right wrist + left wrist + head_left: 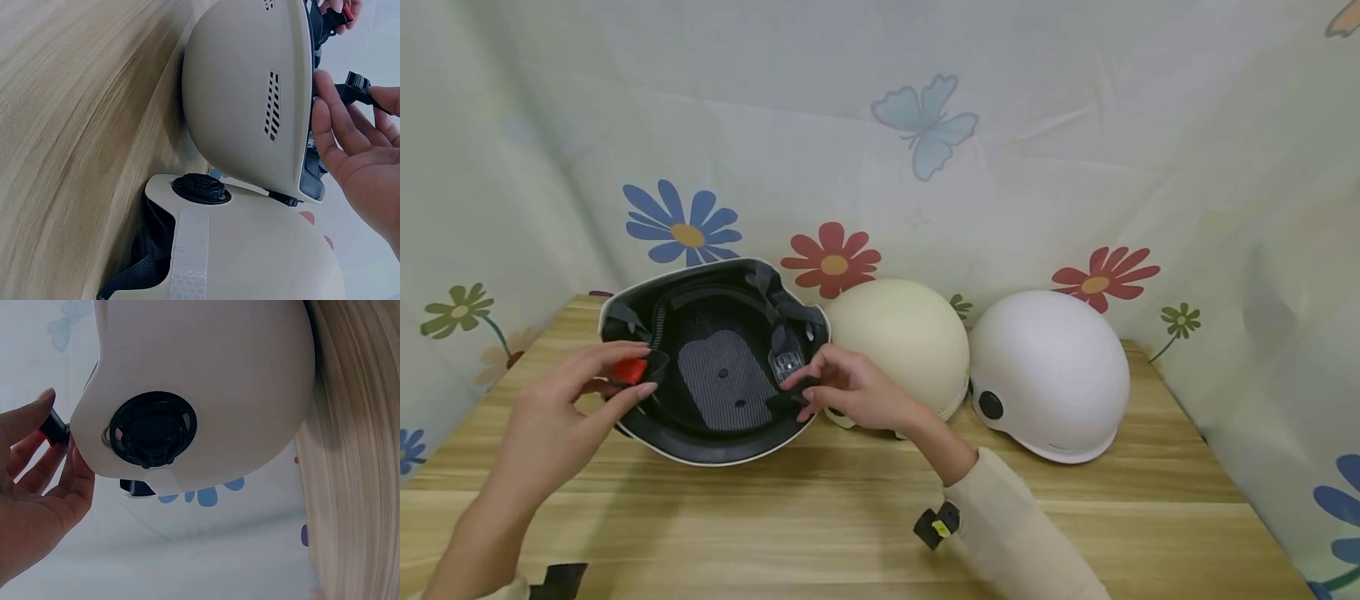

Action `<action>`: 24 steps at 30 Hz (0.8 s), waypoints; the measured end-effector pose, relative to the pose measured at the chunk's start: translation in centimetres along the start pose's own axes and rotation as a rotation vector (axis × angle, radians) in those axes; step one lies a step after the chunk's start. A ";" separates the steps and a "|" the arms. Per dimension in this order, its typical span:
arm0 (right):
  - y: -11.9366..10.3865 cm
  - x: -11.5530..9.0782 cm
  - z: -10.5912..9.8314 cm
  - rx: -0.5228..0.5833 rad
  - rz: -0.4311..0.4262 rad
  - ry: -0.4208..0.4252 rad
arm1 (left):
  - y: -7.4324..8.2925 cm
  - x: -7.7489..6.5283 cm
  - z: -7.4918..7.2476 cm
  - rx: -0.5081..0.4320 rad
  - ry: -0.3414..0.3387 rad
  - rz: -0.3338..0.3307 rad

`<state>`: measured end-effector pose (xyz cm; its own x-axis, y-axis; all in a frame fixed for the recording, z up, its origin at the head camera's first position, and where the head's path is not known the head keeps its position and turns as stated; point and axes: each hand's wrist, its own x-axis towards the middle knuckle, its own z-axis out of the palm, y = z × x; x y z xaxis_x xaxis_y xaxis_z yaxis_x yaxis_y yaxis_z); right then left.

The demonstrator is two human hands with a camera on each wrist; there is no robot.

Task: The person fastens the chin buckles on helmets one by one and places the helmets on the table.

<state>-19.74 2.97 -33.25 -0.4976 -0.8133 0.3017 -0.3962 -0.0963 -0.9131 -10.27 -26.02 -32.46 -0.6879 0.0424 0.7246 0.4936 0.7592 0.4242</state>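
Note:
An upturned helmet (pixel 730 446) lies at the left of the table, its black padded inside facing up. At its left rim my left hand (pixel 561 408) pinches a black buckle with a red part (pixel 628 371) between thumb and fingers. Over the right rim, my right hand (pixel 853 387) pinches a black strap (pixel 356 90) with a slider on it, seen best in the right wrist view. A clear plastic piece (pixel 787 363) hangs on webbing inside the helmet. The left wrist view shows the shell's side with a round black fitting (pixel 153 430).
A cream helmet (pixel 898 342) sits dome up, close against the upturned one. To its right stands a white helmet (pixel 1052 367) with a round black fitting. The wooden table (pixel 820 517) runs back to a flowered cloth backdrop (pixel 1037 150).

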 end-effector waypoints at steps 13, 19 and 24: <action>-0.2 0.5 0.0 -0.005 0.067 0.036 | 0.3 0.3 0.1 0.046 -0.025 -0.011; -0.1 0.9 0.1 -0.016 0.075 0.089 | 0.6 0.6 0.3 0.023 -0.007 -0.010; 0.0 1.1 0.2 -0.021 0.049 0.117 | 0.7 0.7 0.4 0.033 -0.014 -0.007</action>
<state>-20.14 1.93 -32.98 -0.6030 -0.7438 0.2883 -0.3849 -0.0453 -0.9218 -10.61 -25.18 -31.84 -0.6991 0.0457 0.7136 0.4706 0.7807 0.4111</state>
